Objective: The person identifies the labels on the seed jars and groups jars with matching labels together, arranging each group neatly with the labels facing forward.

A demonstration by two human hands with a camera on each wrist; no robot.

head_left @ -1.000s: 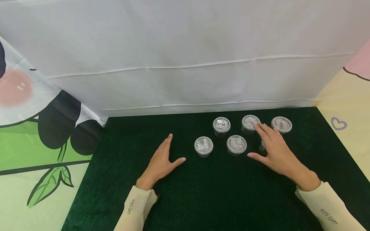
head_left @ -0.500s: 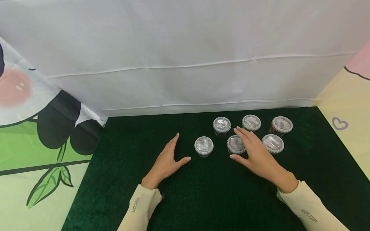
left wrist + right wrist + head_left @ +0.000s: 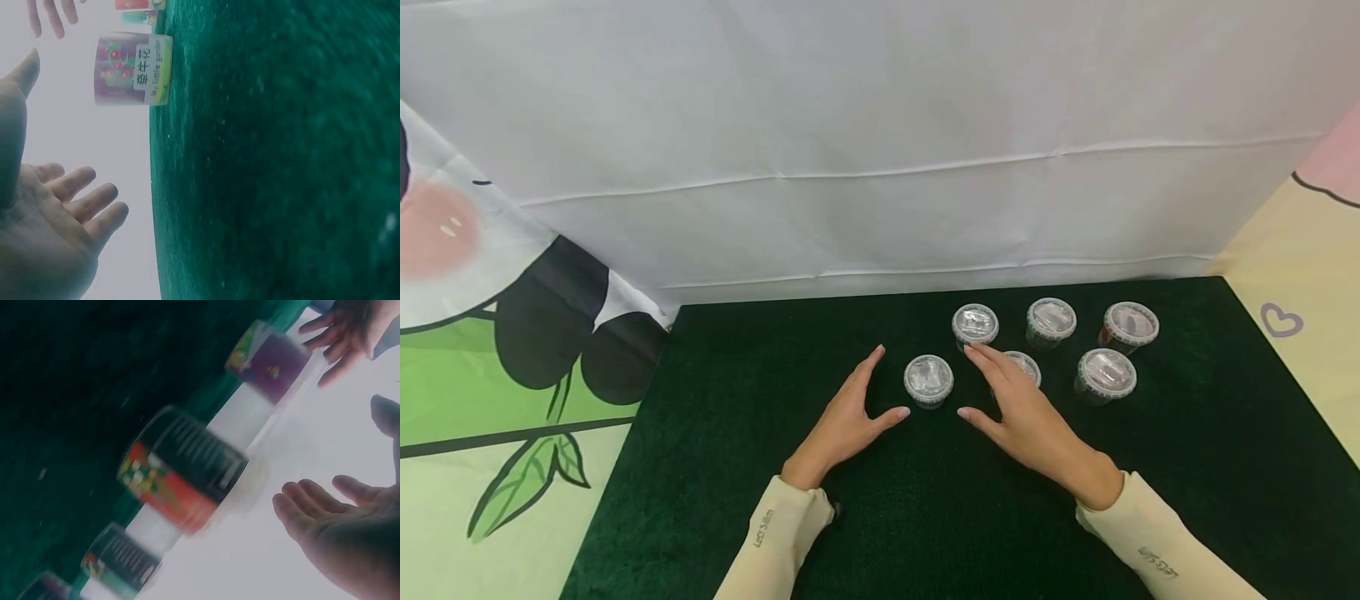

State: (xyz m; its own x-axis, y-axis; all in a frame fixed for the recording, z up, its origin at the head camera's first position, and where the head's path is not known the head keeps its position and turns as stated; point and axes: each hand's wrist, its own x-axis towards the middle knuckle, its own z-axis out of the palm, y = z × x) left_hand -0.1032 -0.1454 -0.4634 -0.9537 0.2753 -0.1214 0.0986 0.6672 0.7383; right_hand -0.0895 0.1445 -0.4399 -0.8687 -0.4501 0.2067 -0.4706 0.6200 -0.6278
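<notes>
The lids look like clear plastic, smooth and glossy — bright glints sit on them. The tubs seem smooth plastic too, with printed sides. The counter shows velvety, matt cloth; the backdrop, creased matt cloth — the sleeves, smooth fabric.

Passage running over green cloth between cream sleeves | left hand and right hand flanking lidded 牵牛花 cup, leaving narrow gaps | five more lidded cups blocking behind and rightward
</notes>
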